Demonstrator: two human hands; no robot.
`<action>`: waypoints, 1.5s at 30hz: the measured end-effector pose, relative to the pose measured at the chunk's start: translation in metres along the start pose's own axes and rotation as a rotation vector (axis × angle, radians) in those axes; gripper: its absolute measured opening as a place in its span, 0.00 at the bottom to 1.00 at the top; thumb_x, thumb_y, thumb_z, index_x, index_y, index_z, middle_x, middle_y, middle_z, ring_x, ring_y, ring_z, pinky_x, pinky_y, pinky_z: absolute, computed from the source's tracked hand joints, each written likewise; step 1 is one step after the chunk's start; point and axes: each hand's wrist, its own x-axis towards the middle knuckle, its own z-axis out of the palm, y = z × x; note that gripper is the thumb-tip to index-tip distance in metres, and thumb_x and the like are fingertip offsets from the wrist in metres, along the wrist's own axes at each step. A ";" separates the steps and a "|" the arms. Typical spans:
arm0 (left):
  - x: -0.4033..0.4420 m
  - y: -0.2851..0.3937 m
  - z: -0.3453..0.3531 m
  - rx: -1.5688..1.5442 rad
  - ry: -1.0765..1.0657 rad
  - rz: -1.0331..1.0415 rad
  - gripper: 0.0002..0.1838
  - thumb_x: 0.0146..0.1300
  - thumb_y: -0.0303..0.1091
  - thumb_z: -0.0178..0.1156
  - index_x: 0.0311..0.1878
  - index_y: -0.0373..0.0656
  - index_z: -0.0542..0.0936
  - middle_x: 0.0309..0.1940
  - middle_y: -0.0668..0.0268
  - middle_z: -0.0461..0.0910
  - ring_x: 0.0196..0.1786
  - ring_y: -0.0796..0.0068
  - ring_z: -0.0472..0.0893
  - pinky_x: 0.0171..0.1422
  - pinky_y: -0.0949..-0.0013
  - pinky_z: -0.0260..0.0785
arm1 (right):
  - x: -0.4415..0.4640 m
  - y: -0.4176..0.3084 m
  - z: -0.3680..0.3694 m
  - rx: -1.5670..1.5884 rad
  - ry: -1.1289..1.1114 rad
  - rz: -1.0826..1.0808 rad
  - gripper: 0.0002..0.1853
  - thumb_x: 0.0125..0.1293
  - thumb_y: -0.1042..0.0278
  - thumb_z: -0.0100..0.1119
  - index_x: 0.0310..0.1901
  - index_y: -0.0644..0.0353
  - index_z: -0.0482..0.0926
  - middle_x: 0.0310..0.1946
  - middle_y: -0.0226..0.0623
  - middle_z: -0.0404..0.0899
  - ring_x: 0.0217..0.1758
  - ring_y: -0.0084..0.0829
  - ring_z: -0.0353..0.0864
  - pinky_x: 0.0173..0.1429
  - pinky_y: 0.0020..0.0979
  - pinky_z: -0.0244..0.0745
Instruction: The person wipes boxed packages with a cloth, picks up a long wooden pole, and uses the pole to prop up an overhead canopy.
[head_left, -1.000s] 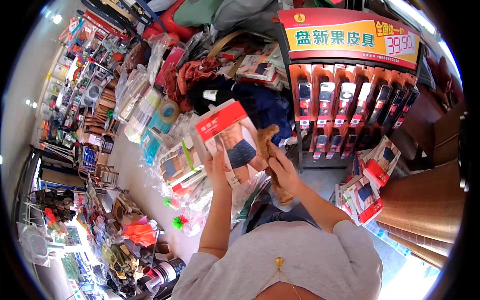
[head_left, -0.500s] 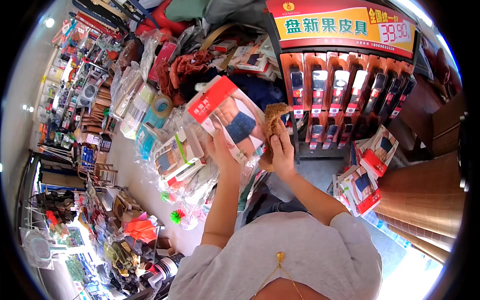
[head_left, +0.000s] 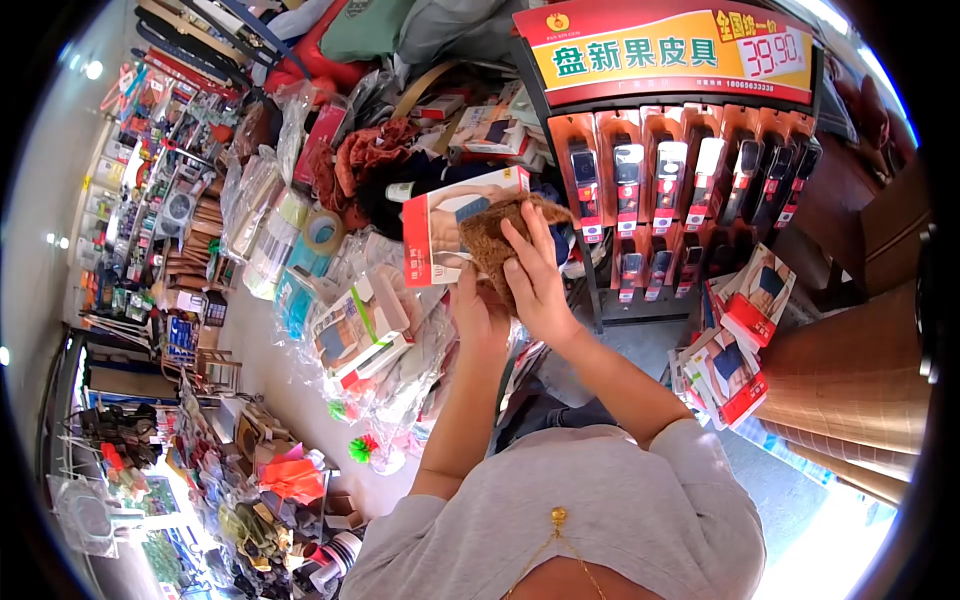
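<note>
My left hand (head_left: pixel 480 305) grips a red and white underwear box (head_left: pixel 431 240) from below, its printed front turned up toward me. Over the right part of that box lies a brown fuzzy cloth (head_left: pixel 490 245). My right hand (head_left: pixel 540 275) presses the cloth against the box face with its fingers bent over it. Box and cloth are in the air in front of my chest, and the cloth covers much of the printed picture.
A belt display rack (head_left: pixel 670 180) stands at the right front. Several similar boxes (head_left: pixel 725 375) are stacked beside it. On the left lies an opened box (head_left: pixel 362 320) among plastic bags, with a tape roll (head_left: pixel 322 232) behind it. Crowded shelves (head_left: pixel 180 210) line the far left.
The box has turned and now lies more level. My right hand has brought the brown cloth leftward from beside the box onto its face.
</note>
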 end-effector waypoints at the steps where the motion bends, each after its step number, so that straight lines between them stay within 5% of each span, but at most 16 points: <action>1: -0.002 0.004 0.001 -0.018 0.021 0.000 0.18 0.65 0.33 0.46 0.58 0.41 0.62 0.55 0.58 0.69 0.53 0.65 0.74 0.56 0.62 0.70 | 0.004 0.000 -0.001 0.032 -0.002 -0.006 0.19 0.67 0.68 0.43 0.58 0.66 0.68 0.67 0.50 0.51 0.72 0.48 0.44 0.70 0.40 0.41; 7: -0.019 0.018 0.026 0.143 0.053 0.223 0.19 0.62 0.26 0.51 0.55 0.44 0.60 0.46 0.62 0.71 0.47 0.70 0.76 0.51 0.64 0.72 | 0.034 0.006 -0.006 0.347 0.061 0.081 0.20 0.69 0.68 0.38 0.58 0.71 0.66 0.65 0.46 0.57 0.71 0.36 0.50 0.71 0.33 0.40; 12: -0.040 0.017 0.008 0.243 -0.041 0.204 0.19 0.61 0.20 0.47 0.54 0.46 0.59 0.37 0.65 0.72 0.37 0.72 0.78 0.45 0.65 0.74 | 0.064 0.024 -0.050 0.528 0.219 0.311 0.19 0.69 0.65 0.37 0.54 0.68 0.70 0.64 0.45 0.59 0.69 0.34 0.55 0.70 0.29 0.46; 16: -0.033 0.021 0.006 0.368 -0.071 0.216 0.23 0.59 0.17 0.47 0.57 0.41 0.57 0.43 0.63 0.70 0.40 0.76 0.77 0.44 0.71 0.72 | 0.042 -0.039 -0.047 0.954 -0.013 0.045 0.20 0.67 0.63 0.43 0.57 0.65 0.68 0.66 0.43 0.56 0.69 0.38 0.53 0.71 0.39 0.43; 18: -0.030 0.015 0.020 0.353 -0.050 0.288 0.23 0.59 0.18 0.48 0.58 0.40 0.57 0.45 0.63 0.68 0.40 0.77 0.76 0.45 0.72 0.72 | 0.027 -0.023 -0.032 -0.479 -0.469 -0.405 0.21 0.63 0.64 0.47 0.58 0.62 0.68 0.65 0.47 0.57 0.70 0.45 0.52 0.71 0.45 0.43; 20: -0.028 0.011 0.011 0.531 -0.113 0.405 0.25 0.59 0.19 0.49 0.59 0.39 0.55 0.47 0.62 0.66 0.40 0.77 0.75 0.44 0.73 0.72 | 0.024 -0.015 -0.030 -0.448 -0.454 -0.396 0.22 0.62 0.66 0.48 0.58 0.62 0.68 0.64 0.48 0.57 0.70 0.47 0.51 0.70 0.45 0.44; 22: -0.034 0.019 0.009 0.600 -0.271 0.290 0.29 0.58 0.20 0.52 0.61 0.39 0.53 0.47 0.64 0.66 0.44 0.76 0.74 0.43 0.70 0.75 | 0.040 -0.008 -0.028 -0.416 -0.434 -0.406 0.22 0.60 0.68 0.50 0.58 0.61 0.68 0.64 0.50 0.57 0.70 0.49 0.50 0.70 0.46 0.46; 27: -0.049 0.016 0.004 0.657 -0.299 0.247 0.30 0.54 0.14 0.52 0.59 0.39 0.54 0.42 0.63 0.68 0.43 0.75 0.75 0.43 0.70 0.75 | 0.063 0.040 -0.014 0.244 -0.012 0.017 0.18 0.70 0.67 0.40 0.56 0.69 0.67 0.57 0.50 0.68 0.61 0.40 0.66 0.65 0.31 0.56; 28: -0.046 0.020 0.003 0.647 -0.298 0.255 0.30 0.54 0.14 0.52 0.59 0.39 0.54 0.42 0.63 0.68 0.43 0.75 0.75 0.43 0.70 0.75 | 0.061 0.044 -0.021 0.314 -0.054 0.192 0.18 0.70 0.66 0.40 0.55 0.70 0.68 0.54 0.45 0.71 0.58 0.32 0.68 0.63 0.29 0.59; 32: -0.039 0.045 -0.014 0.876 -0.245 0.210 0.29 0.53 0.16 0.52 0.58 0.40 0.57 0.44 0.61 0.69 0.48 0.72 0.73 0.51 0.68 0.67 | 0.078 0.002 -0.045 0.418 0.192 0.419 0.21 0.71 0.61 0.36 0.54 0.70 0.69 0.51 0.39 0.72 0.55 0.29 0.69 0.61 0.28 0.61; 34: -0.038 0.055 -0.015 1.065 -0.252 0.170 0.25 0.51 0.21 0.54 0.55 0.38 0.62 0.44 0.58 0.71 0.48 0.70 0.72 0.51 0.68 0.65 | 0.090 -0.013 -0.053 0.579 0.115 0.103 0.20 0.71 0.60 0.37 0.54 0.67 0.70 0.51 0.41 0.72 0.56 0.33 0.69 0.62 0.32 0.60; 36: -0.042 0.063 0.005 1.096 -0.257 0.228 0.24 0.48 0.23 0.55 0.52 0.37 0.66 0.41 0.57 0.72 0.45 0.70 0.72 0.48 0.67 0.64 | 0.104 -0.034 -0.060 -0.039 -0.086 -0.407 0.19 0.69 0.61 0.41 0.54 0.62 0.71 0.50 0.45 0.72 0.56 0.42 0.70 0.62 0.37 0.60; 38: -0.047 0.070 0.019 1.291 -0.412 0.294 0.23 0.46 0.24 0.56 0.50 0.37 0.68 0.37 0.59 0.73 0.42 0.71 0.72 0.46 0.68 0.64 | 0.111 -0.051 -0.041 -0.179 -0.428 -0.623 0.17 0.66 0.61 0.45 0.53 0.58 0.72 0.49 0.48 0.72 0.56 0.49 0.68 0.61 0.39 0.61; 40: -0.049 0.066 0.010 1.181 -0.369 0.226 0.23 0.44 0.25 0.56 0.48 0.36 0.70 0.33 0.62 0.73 0.39 0.73 0.72 0.45 0.70 0.64 | 0.113 -0.043 -0.038 0.056 -0.694 -0.129 0.17 0.64 0.64 0.48 0.52 0.62 0.70 0.49 0.47 0.73 0.53 0.42 0.72 0.57 0.34 0.65; 45: -0.059 0.074 -0.016 0.960 -0.404 0.142 0.25 0.42 0.23 0.55 0.50 0.35 0.70 0.38 0.65 0.73 0.42 0.77 0.70 0.47 0.72 0.62 | 0.096 -0.019 -0.057 0.179 -0.835 0.008 0.18 0.60 0.70 0.54 0.52 0.64 0.68 0.45 0.41 0.74 0.48 0.32 0.75 0.53 0.29 0.67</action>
